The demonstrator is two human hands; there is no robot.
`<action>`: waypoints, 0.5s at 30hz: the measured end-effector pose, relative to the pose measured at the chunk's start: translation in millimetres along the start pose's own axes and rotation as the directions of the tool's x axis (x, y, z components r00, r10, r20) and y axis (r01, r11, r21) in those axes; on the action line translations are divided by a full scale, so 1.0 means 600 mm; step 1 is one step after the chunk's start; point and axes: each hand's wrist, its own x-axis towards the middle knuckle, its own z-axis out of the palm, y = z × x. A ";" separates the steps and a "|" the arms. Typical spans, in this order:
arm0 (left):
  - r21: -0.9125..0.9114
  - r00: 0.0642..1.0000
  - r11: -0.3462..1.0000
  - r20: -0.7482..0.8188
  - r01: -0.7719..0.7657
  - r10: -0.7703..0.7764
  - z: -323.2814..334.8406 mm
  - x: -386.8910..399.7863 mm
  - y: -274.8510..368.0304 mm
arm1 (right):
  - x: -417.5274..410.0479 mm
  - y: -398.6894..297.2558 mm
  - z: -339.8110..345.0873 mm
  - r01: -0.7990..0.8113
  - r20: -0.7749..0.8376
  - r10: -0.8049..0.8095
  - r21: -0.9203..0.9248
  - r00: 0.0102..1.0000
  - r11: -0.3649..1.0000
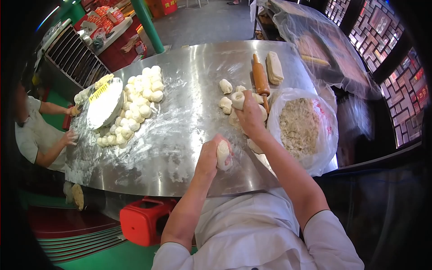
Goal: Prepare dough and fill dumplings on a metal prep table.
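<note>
Near the table's front edge, my left hand [212,152] cups an oblong piece of dough [223,155] filled or dusted with something pale. Farther forward and to the right, my right hand [250,113] grips a round dough piece [238,100] with a dimpled top. Several dough pieces [225,86] lie around that hand. Just beyond it are a wooden rolling pin [260,76] and a folded slab of dough [275,67]. Beside my right forearm stands a plastic-lined container of crumbly filling [298,125].
Many floured dough balls [135,108] sit on the left of the metal table [182,118], beside a large bowl of white powder [105,104]. Another person [44,131] works at the far left end. A red plastic stool [138,222] stands below the front edge.
</note>
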 end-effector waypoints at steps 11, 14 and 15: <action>0.027 0.973 0.997 -0.219 -0.067 0.071 -0.024 0.039 -0.014 | -0.151 -0.050 0.000 0.173 0.385 -0.262 0.251 0.885 0.952; 0.014 0.982 1.000 -0.187 -0.024 0.027 -0.021 0.041 -0.012 | -0.146 -0.046 -0.006 0.153 0.380 -0.254 0.276 0.890 0.949; -0.042 0.993 0.999 -0.114 0.021 -0.025 -0.027 0.038 -0.011 | -0.136 -0.049 -0.011 0.230 0.348 -0.305 0.240 0.887 0.943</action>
